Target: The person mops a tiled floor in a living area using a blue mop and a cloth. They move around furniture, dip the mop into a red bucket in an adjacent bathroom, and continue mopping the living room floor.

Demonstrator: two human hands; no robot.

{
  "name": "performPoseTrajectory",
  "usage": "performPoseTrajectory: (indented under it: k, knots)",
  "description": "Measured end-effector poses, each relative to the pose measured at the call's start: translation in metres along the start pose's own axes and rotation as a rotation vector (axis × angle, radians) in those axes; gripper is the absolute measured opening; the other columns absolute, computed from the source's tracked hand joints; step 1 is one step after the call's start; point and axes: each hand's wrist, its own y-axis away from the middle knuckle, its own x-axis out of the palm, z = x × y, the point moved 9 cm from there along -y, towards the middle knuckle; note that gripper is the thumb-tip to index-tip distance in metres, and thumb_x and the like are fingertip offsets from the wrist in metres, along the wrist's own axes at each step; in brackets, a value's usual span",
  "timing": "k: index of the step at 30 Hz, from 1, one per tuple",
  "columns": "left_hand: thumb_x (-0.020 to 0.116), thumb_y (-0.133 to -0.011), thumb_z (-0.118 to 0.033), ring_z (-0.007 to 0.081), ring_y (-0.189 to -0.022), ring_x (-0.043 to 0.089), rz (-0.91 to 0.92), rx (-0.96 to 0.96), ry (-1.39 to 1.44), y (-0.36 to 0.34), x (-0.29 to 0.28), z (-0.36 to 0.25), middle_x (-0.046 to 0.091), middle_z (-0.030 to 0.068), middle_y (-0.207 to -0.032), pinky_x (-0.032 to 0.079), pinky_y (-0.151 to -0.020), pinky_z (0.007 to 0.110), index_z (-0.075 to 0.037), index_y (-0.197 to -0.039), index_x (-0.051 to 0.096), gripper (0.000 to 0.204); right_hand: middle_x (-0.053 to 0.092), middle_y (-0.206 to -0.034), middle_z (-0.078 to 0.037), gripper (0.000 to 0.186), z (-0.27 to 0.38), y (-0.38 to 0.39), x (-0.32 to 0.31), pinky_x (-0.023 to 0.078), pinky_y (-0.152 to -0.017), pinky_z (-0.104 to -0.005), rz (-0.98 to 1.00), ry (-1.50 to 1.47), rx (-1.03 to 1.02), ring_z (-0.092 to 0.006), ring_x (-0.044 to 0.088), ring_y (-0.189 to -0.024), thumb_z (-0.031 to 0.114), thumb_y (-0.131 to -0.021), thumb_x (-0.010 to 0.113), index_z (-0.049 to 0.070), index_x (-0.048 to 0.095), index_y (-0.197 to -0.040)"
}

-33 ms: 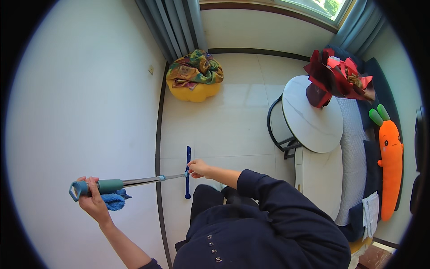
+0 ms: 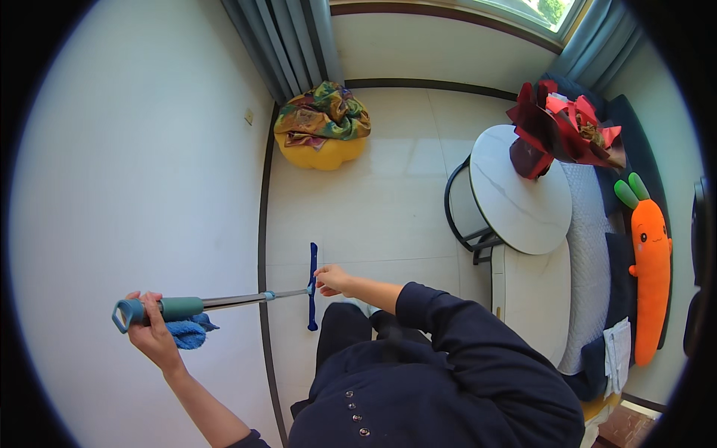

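Note:
On the left, my left hand point(image 2: 154, 340) is closed around the teal end of a mop pole point(image 2: 231, 302) with a green grip and a silver shaft. A fuzzy blue cloth point(image 2: 189, 334) hangs beside that hand, under the grip. The shaft slants right to a narrow dark blue mop head point(image 2: 313, 261), a bar seen lengthwise over the pale floor. My right hand point(image 2: 333, 280) is at the middle of this bar, its fingers bent and pinched at the right edge. What lies between those fingertips is hidden.
A white wall point(image 2: 149, 209) stands close on the left. Ahead is a yellow pouf point(image 2: 323, 154) with patterned fabric on it. On the right are a round table point(image 2: 515, 213) with a red bouquet point(image 2: 556, 131), a lower table point(image 2: 532, 299) and a sofa point(image 2: 590, 276) with a carrot plush point(image 2: 652, 272).

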Motion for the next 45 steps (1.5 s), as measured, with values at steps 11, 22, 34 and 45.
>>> performPoseTrajectory:
  k: [11, 22, 34, 45]
  knots:
    - [0.053, -0.091, -0.011, 0.0126, -0.071, 0.055, 0.072, 0.028, -0.009, -0.175, 0.126, 0.030, 0.057, 0.0059, -0.075, 0.048, -0.069, 0.026, 0.001, -0.091, 0.051, 0.012, 0.058, -0.093, -0.008, 0.035, 0.138, -0.096, -0.122, 0.054, -0.060, -0.0278, -0.213, 0.074, -0.072, -0.0148, 0.059, -0.067, 0.011, -0.085, 0.042, 0.003, 0.048, -0.118]
    - [0.051, -0.093, -0.016, 0.0126, -0.065, 0.052, 0.094, 0.080, -0.120, -0.345, 0.229, 0.087, 0.057, 0.0056, -0.069, 0.047, -0.068, 0.028, 0.001, -0.078, 0.051, 0.022, 0.059, -0.080, -0.009, 0.031, 0.231, -0.153, -0.227, 0.053, -0.053, -0.0298, -0.411, -0.038, -0.043, -0.0149, 0.058, -0.059, 0.006, -0.082, 0.042, 0.000, 0.051, -0.111]
    - [0.057, -0.088, -0.011, 0.0126, -0.061, 0.054, 0.008, 0.010, -0.219, -0.490, 0.325, 0.129, 0.058, 0.0057, -0.066, 0.047, -0.063, 0.027, -0.001, -0.077, 0.048, 0.017, 0.060, -0.079, -0.010, 0.031, 0.388, -0.289, -0.304, 0.053, -0.050, -0.0293, -0.361, 0.109, -0.075, -0.0168, 0.059, -0.055, 0.006, -0.081, 0.044, -0.001, 0.052, -0.110]
    - [0.063, -0.082, -0.008, 0.0141, -0.060, 0.060, -0.097, -0.099, -0.181, -0.504, 0.336, 0.144, 0.061, 0.0070, -0.066, 0.049, -0.059, 0.027, 0.000, -0.078, 0.053, 0.013, 0.060, -0.080, -0.009, 0.028, 0.491, -0.343, -0.278, 0.052, -0.048, -0.0276, -0.316, 0.223, -0.081, -0.0158, 0.059, -0.056, 0.007, -0.084, 0.047, 0.000, 0.053, -0.110]
